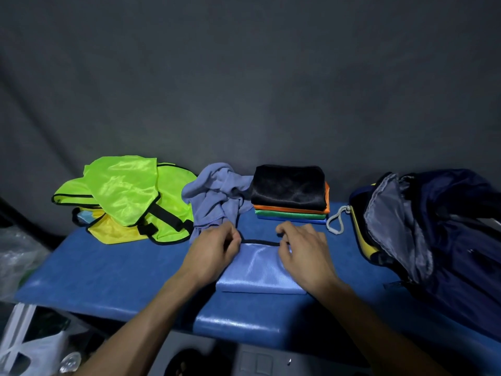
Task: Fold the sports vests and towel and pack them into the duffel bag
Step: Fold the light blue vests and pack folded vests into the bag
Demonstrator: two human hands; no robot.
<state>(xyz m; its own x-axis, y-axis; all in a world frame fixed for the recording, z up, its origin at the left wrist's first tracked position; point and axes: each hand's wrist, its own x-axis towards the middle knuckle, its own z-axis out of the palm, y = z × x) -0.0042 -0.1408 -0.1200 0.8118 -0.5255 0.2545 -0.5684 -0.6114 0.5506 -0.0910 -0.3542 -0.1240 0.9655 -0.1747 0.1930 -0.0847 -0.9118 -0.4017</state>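
A folded light blue vest [257, 270] with a black trim lies on the blue padded table [108, 272] in front of me. My left hand [214, 251] pinches its far left corner, fingers curled. At the far right corner my right hand [303, 248] grips the trim. Behind it stands a stack of folded vests [290, 194]: black on top, then orange, green and blue. A crumpled lilac towel [214, 196] lies left of the stack. Unfolded neon green and yellow vests [127, 196] are heaped at the far left. The dark navy duffel bag [433, 234] sits open at the right.
A white cord loop [336, 221] from the bag lies beside the stack. A grey cloth backdrop [244, 77] hangs behind the table. Plastic bags and clutter [32, 343] sit on the floor below the table's near left edge.
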